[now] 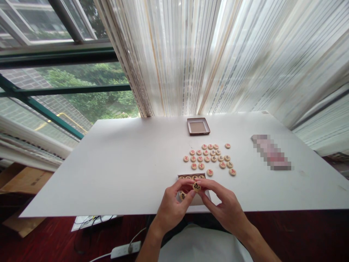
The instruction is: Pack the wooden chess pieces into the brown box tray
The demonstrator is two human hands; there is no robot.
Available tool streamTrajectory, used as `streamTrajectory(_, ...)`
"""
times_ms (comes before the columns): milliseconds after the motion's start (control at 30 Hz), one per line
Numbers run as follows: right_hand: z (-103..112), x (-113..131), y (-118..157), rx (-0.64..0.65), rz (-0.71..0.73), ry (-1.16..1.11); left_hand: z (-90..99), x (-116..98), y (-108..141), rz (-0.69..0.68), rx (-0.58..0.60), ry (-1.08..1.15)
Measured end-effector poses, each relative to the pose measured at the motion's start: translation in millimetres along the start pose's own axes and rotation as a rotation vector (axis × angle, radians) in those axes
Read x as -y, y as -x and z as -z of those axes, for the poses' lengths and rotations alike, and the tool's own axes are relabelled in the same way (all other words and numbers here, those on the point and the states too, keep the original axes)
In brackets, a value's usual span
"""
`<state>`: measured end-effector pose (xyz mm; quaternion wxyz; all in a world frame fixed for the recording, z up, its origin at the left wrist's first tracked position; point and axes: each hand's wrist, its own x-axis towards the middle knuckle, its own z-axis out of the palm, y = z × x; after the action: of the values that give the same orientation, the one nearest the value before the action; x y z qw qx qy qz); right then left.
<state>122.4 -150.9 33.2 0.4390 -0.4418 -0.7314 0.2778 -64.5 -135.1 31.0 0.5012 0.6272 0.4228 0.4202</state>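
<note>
My left hand (pixel 174 202) and my right hand (pixel 225 202) meet near the front edge of the table. Between their fingertips, both pinch one round Chinese chess piece (pixel 196 186) with a black character facing me. It is held above an open shallow box (pixel 196 201), which my hands partly cover. Inside that box, a row of Chinese chess pieces lies along the far side, and another black-marked piece (pixel 182 195) sits at the left. Beyond the box, several loose pieces (pixel 200 159) with red or black characters lie face up in uneven rows.
A box lid (pixel 198 126) lies inner side up near the far edge of the white table (pixel 122 163). At the right is a pixelated flat object (pixel 272 153). Curtains (pixel 174 58) hang behind the table. A power strip (pixel 125 249) lies below, with a cardboard box (pixel 29 182) at left.
</note>
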Motion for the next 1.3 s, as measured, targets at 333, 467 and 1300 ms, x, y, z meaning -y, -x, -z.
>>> streamTrajectory(333, -1.9, -0.1, -4.9, -0.006, -0.004, -0.041, 2.7, -2.0, 2.8, -0.016, 0.006, -0.093)
streamTrajectory(467, -1.7, -3.3, -3.2, -0.014, -0.011, -0.027, 6.8, 5.0, 3.0, -0.046, -0.015, -0.150)
streamTrajectory(1300, -10.8, -14.1, 4.8, 0.155, -0.139, 0.016, 17.7, 24.4, 9.0, -0.159, 0.029, -0.676)
